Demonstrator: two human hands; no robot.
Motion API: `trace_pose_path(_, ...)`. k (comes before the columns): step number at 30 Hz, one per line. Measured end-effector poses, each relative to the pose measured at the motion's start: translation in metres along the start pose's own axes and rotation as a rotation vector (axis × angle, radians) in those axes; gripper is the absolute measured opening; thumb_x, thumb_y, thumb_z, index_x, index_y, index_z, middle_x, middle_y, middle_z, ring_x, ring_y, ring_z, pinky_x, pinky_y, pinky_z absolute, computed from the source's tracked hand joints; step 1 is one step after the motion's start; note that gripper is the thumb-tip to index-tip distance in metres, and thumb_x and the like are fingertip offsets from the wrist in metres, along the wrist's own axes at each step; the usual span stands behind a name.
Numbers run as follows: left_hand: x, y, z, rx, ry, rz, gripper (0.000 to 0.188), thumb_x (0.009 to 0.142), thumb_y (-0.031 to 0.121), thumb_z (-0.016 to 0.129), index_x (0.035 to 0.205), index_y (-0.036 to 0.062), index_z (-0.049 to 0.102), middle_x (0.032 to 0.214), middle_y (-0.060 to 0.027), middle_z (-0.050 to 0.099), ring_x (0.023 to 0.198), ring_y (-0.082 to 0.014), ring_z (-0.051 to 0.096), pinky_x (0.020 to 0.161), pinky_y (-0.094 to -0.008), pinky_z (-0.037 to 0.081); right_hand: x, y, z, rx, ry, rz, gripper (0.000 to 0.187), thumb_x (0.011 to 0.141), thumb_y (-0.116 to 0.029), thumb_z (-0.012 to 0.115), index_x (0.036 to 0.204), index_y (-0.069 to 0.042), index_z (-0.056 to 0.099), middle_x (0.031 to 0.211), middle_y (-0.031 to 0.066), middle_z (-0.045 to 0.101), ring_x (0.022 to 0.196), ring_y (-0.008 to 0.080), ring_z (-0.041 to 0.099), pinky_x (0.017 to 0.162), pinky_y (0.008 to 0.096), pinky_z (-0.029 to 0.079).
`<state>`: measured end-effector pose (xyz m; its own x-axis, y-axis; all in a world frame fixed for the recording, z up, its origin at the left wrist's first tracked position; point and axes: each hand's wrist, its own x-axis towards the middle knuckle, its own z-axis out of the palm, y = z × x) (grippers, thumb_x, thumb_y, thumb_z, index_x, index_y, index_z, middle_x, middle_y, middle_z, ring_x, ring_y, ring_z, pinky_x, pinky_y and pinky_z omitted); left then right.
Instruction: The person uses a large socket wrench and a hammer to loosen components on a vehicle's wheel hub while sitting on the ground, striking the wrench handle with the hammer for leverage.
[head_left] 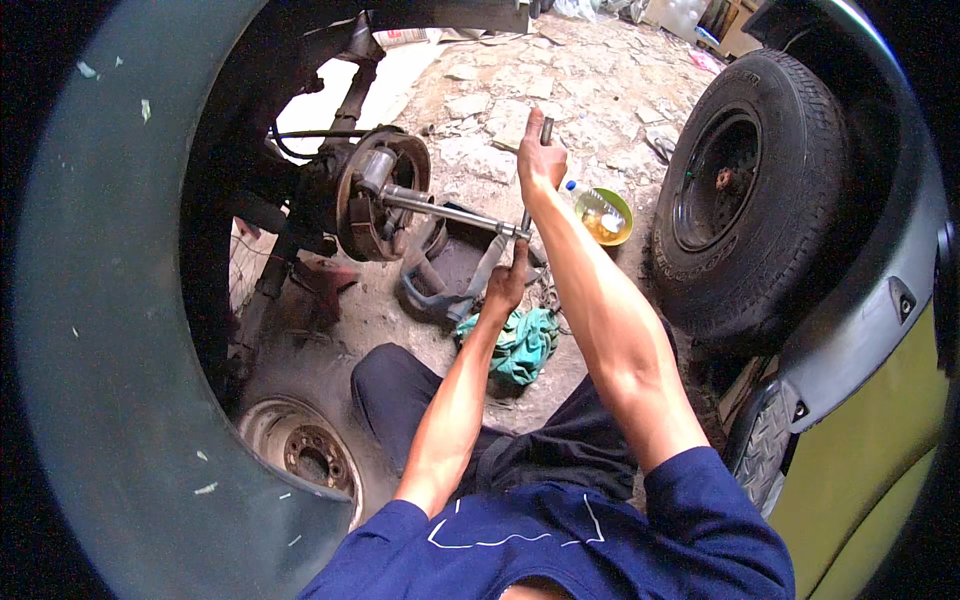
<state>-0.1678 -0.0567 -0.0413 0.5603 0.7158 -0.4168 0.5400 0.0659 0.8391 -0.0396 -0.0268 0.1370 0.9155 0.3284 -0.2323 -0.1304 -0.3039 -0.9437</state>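
A large steel socket [374, 170] sits over the middle of a rusty wheel hub with its brake parts [350, 215], left of centre. A long extension bar [450, 211] runs from it to the right and meets a breaker bar [527, 218] that stands crosswise. My left hand [506, 284] is closed around the joint of the two bars, thumb up. Farther away, my right hand [541, 163] is wrapped around the breaker bar near its far end, thumb pointing away. Both arms are stretched forward.
An open grey tool bag [440, 290] and a crumpled teal cloth [525, 345] lie below the hub. A green bowl [626, 215] holds a plastic bottle [590, 208]. At right stands a tyred wheel [780, 200]; a bare rim [290, 425] lies lower left. The vehicle's fender [110, 300] curves along the left.
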Motion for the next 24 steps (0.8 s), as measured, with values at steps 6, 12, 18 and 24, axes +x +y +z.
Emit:
trace_pose_path(6, -0.013, -0.004, 0.005, -0.456, -0.217, -0.082, 0.070, 0.078, 0.080, 0.043, 0.052, 0.0161, 0.034, 0.047, 0.0016, 0.034, 0.041, -0.0119, 0.038, 0.043, -0.0279, 0.032, 0.039, 0.027, 0.004, 0.036, -0.022, 0.088, 0.103, 0.085, -0.078, 0.020, 0.088, 0.015, 0.064, 0.095, 0.0346, 0.063, 0.098, 0.0443, 0.061, 0.087, 0.0497, 0.043)
trace_pose_path(12, 0.005, -0.022, 0.019, -0.458, -0.169, -0.056, 0.064, 0.082, 0.072, 0.050, 0.051, 0.0192, 0.033, 0.046, 0.0046, 0.031, 0.039, -0.0105, 0.032, 0.039, -0.0274, 0.027, 0.068, 0.028, 0.012, -0.006, 0.039, -0.001, 0.083, 0.091, -0.063, 0.028, 0.094, 0.012, 0.065, 0.096, 0.0347, 0.062, 0.097, 0.0471, 0.060, 0.086, 0.0510, 0.045)
trace_pose_path(18, 0.015, -0.038, 0.015, -0.354, -0.064, -0.050, 0.066, 0.079, 0.076, 0.049, 0.048, 0.0208, 0.031, 0.046, 0.0057, 0.029, 0.038, -0.0096, 0.025, 0.039, -0.0279, 0.018, 0.053, 0.009, 0.020, -0.204, 0.107, -0.007, 0.072, 0.086, -0.059, 0.044, 0.098, 0.009, 0.066, 0.101, 0.0306, 0.064, 0.100, 0.0425, 0.062, 0.088, 0.0467, 0.048)
trace_pose_path(24, -0.005, -0.003, 0.020, -0.162, -0.026, -0.006, 0.080, 0.077, 0.080, 0.044, 0.049, 0.0058, 0.041, 0.051, -0.0043, 0.041, 0.056, -0.0166, 0.039, 0.055, -0.0378, 0.034, 0.096, 0.027, 0.024, -0.278, 0.237, 0.048, 0.052, 0.080, -0.043, 0.054, 0.088, 0.006, 0.068, 0.097, 0.0262, 0.067, 0.092, 0.0360, 0.067, 0.083, 0.0433, 0.051)
